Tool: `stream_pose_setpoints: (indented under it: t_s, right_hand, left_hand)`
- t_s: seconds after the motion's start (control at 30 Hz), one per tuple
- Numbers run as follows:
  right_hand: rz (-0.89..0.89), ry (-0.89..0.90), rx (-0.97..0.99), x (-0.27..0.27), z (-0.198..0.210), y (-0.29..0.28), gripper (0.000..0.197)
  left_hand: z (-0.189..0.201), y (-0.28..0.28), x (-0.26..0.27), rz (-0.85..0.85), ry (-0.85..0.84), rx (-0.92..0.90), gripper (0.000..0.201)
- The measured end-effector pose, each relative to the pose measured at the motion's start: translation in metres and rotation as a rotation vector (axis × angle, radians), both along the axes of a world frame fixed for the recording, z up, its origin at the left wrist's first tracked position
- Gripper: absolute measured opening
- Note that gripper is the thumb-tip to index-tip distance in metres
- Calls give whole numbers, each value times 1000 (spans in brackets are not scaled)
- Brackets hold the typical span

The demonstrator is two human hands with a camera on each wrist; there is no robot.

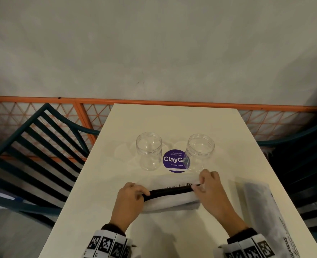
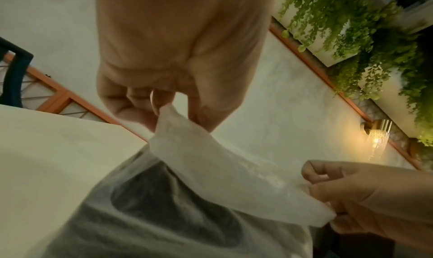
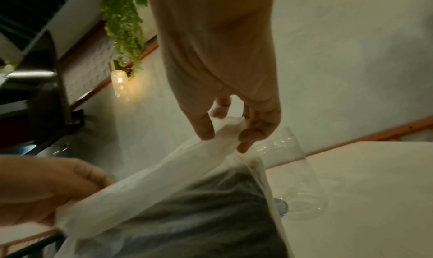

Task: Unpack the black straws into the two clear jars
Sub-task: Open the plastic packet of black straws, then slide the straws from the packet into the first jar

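Note:
A translucent plastic packet (image 1: 172,201) of black straws (image 1: 169,192) lies across the white table (image 1: 219,127) between both hands. My left hand (image 1: 133,192) pinches the packet's left end (image 2: 168,117). My right hand (image 1: 207,183) pinches the right end (image 3: 230,127). The straws show as a dark mass through the plastic (image 2: 164,193) (image 3: 211,206). Two clear jars stand upright and hold nothing, just beyond the packet: the left jar (image 1: 149,150) and the right jar (image 1: 200,151) (image 3: 293,162).
A second translucent packet (image 1: 262,207) lies at the table's right edge. A purple round sticker (image 1: 173,161) sits between the jars. Dark slatted chairs (image 1: 32,155) stand on both sides. An orange lattice fence (image 1: 98,112) runs behind the table.

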State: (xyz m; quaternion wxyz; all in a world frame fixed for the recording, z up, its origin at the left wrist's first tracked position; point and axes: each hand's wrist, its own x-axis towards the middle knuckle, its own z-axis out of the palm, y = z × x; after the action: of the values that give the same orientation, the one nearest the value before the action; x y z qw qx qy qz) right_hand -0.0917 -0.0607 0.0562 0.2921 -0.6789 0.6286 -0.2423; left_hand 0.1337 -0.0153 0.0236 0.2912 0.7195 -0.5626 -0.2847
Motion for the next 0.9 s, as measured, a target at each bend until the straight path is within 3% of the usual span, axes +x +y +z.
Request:
stream_pose_setpoints:
  t_s: [0.07,0.13,0.3,0.53,0.63,0.73,0.9]
  right_hand:
    - [43,95,-46,5,-5,6,12]
    - [-13,132,-55,12,-6,9,10]
    - [-49,190,-46,16,-12,5,36]
    - [15,221,-75,-1,-25,6,27]
    - [134,328,-193,-1,-21,0,25]
    - [364,228,-310,19,0,-1,12]
    - [689,148,-133,70,8,-1,32]
  left_hand:
    - [2,-3,-3,89,-63,-57,31]
    - [2,-5,-7,148,-135,-102,21]
    - [1,1,-5,119,-176,-161,44]
    - [16,2,15,-3,19,23,37]
    - [19,4,13,-4,28,-6,37]
    - [28,3,13,-27,27,-75,36]
    - [46,3,2,-153,37,-195,39]
